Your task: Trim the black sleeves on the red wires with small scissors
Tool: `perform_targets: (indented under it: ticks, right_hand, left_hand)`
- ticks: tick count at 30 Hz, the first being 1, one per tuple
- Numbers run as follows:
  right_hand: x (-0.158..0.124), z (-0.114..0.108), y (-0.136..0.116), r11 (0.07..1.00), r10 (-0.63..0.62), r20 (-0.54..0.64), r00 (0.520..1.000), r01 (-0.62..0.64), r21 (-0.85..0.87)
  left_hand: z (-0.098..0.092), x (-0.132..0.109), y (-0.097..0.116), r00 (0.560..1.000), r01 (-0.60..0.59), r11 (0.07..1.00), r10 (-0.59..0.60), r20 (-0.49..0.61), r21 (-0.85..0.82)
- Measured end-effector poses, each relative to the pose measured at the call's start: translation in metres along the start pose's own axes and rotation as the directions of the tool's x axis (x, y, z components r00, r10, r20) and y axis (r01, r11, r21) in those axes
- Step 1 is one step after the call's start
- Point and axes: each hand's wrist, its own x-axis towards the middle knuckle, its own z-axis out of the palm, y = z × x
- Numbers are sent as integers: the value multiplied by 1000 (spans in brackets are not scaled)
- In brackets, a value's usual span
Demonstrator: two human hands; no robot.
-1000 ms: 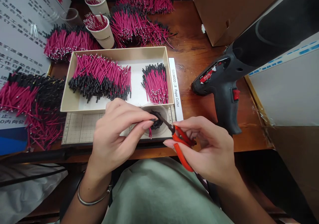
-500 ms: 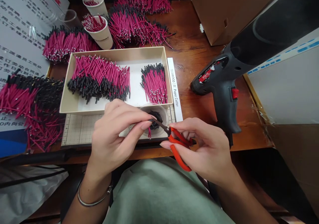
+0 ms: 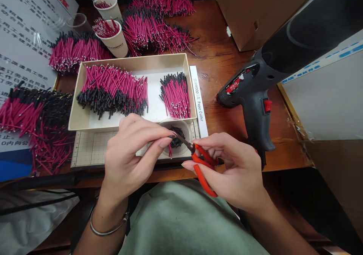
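Between thumb and forefinger, my left hand [image 3: 136, 153] pinches a short wire [image 3: 170, 151], pink-red with a black sleeve at its upper end. My right hand [image 3: 235, 168] is closed on the orange handles of small scissors [image 3: 202, 160]. Their dark blade tips reach the sleeved end at my left fingertips. Directly below the blades stands a clear round tub [image 3: 185, 128] with black clippings [image 3: 177, 137] in it. Behind my hands lies a shallow cream box [image 3: 154, 96] with two groups of wires, a wide one [image 3: 113, 84] at left and a narrower one [image 3: 176, 96] at right.
The box rests on a paper cutter [image 3: 93, 147] at the table's front edge. A heat gun [image 3: 255, 96] stands at right by a cardboard box [image 3: 241, 16]. Paper cups [image 3: 115, 43] of wires and wire heaps [image 3: 153, 28] fill the back; another heap [image 3: 39, 115] lies at left.
Both hands stay almost where they were, with the wire and scissors held the same way. The view has shifted very slightly.
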Motion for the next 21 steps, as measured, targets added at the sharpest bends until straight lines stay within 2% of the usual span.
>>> perform_targets:
  ticks: [14,21]
  right_hand:
    - [-1,2,1,999,-2,19,1000,3,-45]
    - [-4,1,2,999,38,-26,999,-39,-16]
  left_hand:
    - [2,0,-1,1000,-16,999,17,-22,29]
    - [1,-1,-1,1000,0,1000,0,-3,14]
